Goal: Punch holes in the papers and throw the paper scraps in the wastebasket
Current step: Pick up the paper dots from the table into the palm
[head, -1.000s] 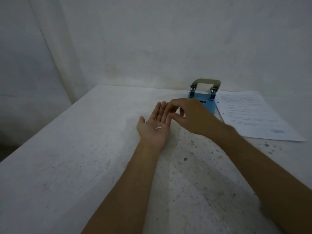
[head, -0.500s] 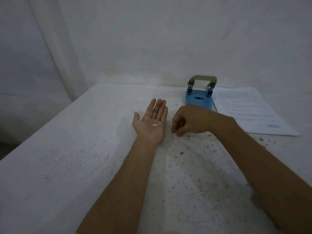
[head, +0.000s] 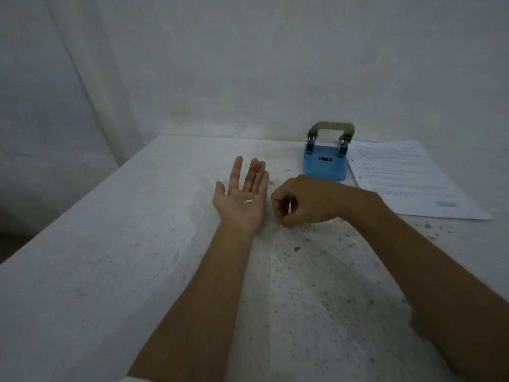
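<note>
My left hand [head: 239, 188] lies palm up and flat on the white table [head: 110, 257], fingers stretched out. Two or three small white paper scraps [head: 248, 201] rest on its palm. Just to its right, my right hand [head: 308, 199] is curled, with thumb and fingertips pinched together against the table top; I cannot see whether a scrap is between them. A blue hole punch [head: 326, 164] with a grey-green lever stands behind my right hand near the wall. A printed sheet of paper [head: 407, 177] lies flat to the right of the punch.
The table top is speckled with dark spots in front of my right forearm. A white wall runs along the table's far edge. The table's left edge drops off to a dark floor. No wastebasket is in view.
My right hand has left the fingertips of my left hand and come down to the table beside the left palm. The left hand stays flat with the scraps on it.
</note>
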